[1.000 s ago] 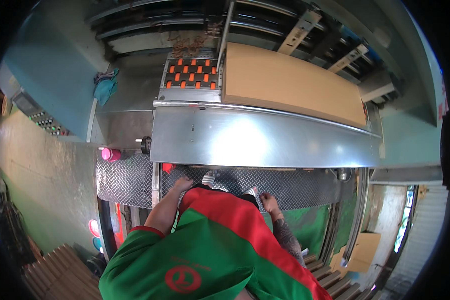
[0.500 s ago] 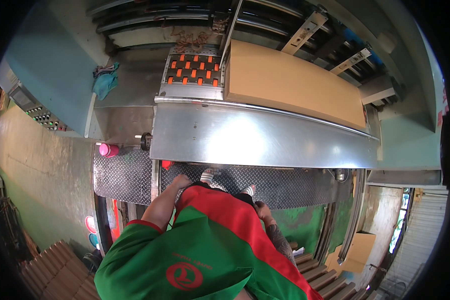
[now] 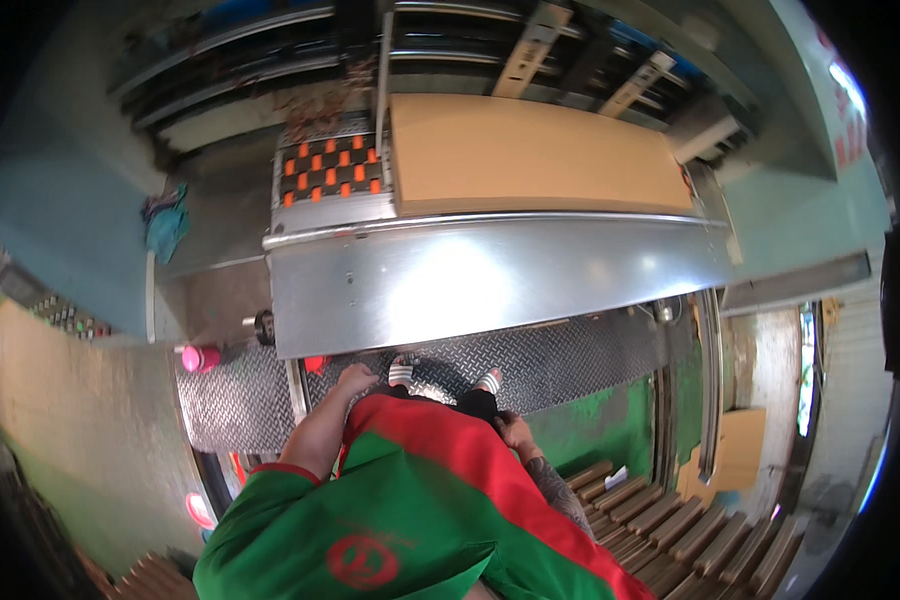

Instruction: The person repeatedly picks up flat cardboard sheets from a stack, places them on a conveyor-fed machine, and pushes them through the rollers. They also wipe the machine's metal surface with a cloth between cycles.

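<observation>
Workshop machinery is filling the space around us, its blue-grey housing [image 3: 60, 215] rising left of the long metal counter [image 3: 570, 268]. Diamond tread plate [image 3: 595, 352] is running below the counter's near side. Brown cardboard [image 3: 530, 155], apparently a squared stack, is lying just beyond the counter; it is looking already placed, neither hand is touching it, and what is left to do is not showing. On the near side, a person in a green and red shirt [image 3: 420, 500] is facing the counter. Past its far left part, an orange-rollered panel [image 3: 315, 180] is sitting beside the cardboard. Short of the counter, the left grip [image 3: 355, 379] is hanging, fingers seemingly curled; the right grip [image 3: 513, 432] is hanging nearer the dark shorts [image 3: 477, 403]. Whether either is pinching anything, I am failing to tell. Right of the counter, red markings [image 3: 850, 140] are blurring beyond reading; a round red emblem [image 3: 362, 562] is showing on the shirt, with faint lettering.
</observation>
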Available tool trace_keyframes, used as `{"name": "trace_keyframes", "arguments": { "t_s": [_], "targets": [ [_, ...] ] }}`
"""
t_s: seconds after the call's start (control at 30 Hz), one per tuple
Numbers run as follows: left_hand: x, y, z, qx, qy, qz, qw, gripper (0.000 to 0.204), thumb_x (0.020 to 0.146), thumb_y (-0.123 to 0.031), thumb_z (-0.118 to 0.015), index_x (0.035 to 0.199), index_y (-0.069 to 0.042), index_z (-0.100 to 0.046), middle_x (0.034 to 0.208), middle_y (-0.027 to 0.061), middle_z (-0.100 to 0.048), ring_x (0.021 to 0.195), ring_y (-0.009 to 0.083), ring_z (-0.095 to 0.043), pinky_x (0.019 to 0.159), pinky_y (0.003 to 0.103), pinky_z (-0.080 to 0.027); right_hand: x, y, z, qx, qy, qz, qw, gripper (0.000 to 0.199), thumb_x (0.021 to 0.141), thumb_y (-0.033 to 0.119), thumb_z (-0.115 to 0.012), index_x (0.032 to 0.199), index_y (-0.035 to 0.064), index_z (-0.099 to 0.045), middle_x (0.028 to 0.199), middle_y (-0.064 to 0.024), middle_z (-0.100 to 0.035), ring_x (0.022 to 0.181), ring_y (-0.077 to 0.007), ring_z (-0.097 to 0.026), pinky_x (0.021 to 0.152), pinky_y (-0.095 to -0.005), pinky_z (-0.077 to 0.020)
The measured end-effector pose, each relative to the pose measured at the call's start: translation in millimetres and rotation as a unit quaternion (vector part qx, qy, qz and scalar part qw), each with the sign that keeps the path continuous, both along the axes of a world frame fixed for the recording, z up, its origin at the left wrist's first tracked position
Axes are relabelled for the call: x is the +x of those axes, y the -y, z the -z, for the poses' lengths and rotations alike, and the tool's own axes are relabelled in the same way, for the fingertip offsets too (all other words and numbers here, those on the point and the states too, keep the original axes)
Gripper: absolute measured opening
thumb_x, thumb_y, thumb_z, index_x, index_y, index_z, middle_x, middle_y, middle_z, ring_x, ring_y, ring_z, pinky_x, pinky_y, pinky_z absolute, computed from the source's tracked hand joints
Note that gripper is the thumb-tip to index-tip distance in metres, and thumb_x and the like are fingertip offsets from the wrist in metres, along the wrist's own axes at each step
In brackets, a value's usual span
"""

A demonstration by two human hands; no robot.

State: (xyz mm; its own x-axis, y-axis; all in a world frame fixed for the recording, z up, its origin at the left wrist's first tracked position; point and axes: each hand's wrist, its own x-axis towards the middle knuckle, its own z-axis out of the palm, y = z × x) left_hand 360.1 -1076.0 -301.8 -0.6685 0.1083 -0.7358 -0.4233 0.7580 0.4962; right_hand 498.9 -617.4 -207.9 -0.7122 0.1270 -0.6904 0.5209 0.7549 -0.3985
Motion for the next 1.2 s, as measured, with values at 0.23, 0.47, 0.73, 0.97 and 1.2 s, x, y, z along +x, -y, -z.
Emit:
{"name": "trace_keyframes", "arguments": {
  "t_s": [0.23, 0.47, 0.73, 0.97, 1.2],
  "targets": [
    [12.7, 3.0, 25.3, 0.035, 0.018, 0.078, 0.996, 0.043, 0.094, -0.050, -0.069, 0.095, -0.008, -0.082, 0.080, 0.0118, -0.078, 0.072, 0.0269, -0.076, 0.072, 0.042, -0.061, 16.7, 4.3, -21.4, 0.024, 0.044, 0.041, 0.998, 0.058, 0.100, 0.047, -0.059, 0.135, 0.0017, -0.069, 0.135, -0.0267, -0.069, 0.128, -0.0451, -0.064, 0.109, -0.0499, -0.0508],
    [7.4, 6.1, 30.4, -0.005, 0.048, 0.120, 0.992, 0.048, 0.094, -0.052, -0.070, 0.093, -0.006, -0.082, 0.085, 0.0159, -0.078, 0.085, 0.0293, -0.076, 0.082, 0.045, -0.058, 57.3, 2.9, -29.1, 0.010, 0.041, 0.075, 0.996, 0.055, 0.100, 0.044, -0.059, 0.136, 0.0032, -0.068, 0.135, -0.0249, -0.070, 0.126, -0.0443, -0.065, 0.109, -0.0504, -0.0505],
    [-43.6, -43.8, 12.8, 0.000, 0.072, 0.035, 0.997, 0.044, 0.091, -0.042, -0.074, 0.102, 0.000, -0.080, 0.094, 0.0168, -0.080, 0.089, 0.0290, -0.077, 0.082, 0.044, -0.059, 96.6, -17.3, -22.7, 0.012, 0.059, 0.141, 0.988, 0.056, 0.101, 0.045, -0.059, 0.136, 0.0036, -0.068, 0.134, -0.0249, -0.070, 0.125, -0.0449, -0.065, 0.108, -0.0506, -0.0514],
    [-71.9, -135.2, -14.2, -0.161, 0.027, 0.174, 0.971, 0.043, 0.082, -0.028, -0.073, 0.112, 0.002, -0.077, 0.103, 0.0208, -0.079, 0.098, 0.0355, -0.077, 0.084, 0.047, -0.059, 121.8, -49.7, -4.2, -0.027, 0.038, 0.237, 0.970, 0.056, 0.101, 0.046, -0.058, 0.139, 0.0064, -0.068, 0.136, -0.0239, -0.069, 0.128, -0.0434, -0.064, 0.111, -0.0491, -0.0499],
    [-95.9, -302.0, -49.0, -0.106, -0.071, 0.245, 0.961, 0.047, 0.085, -0.031, -0.073, 0.116, 0.004, -0.076, 0.105, 0.0211, -0.079, 0.098, 0.0343, -0.077, 0.083, 0.046, -0.059, 168.4, -109.4, 1.9, -0.057, -0.029, 0.410, 0.910, 0.048, 0.099, 0.041, -0.063, 0.136, 0.0102, -0.070, 0.134, -0.0213, -0.071, 0.125, -0.0402, -0.067, 0.109, -0.0462, -0.0516]
  ]
}}
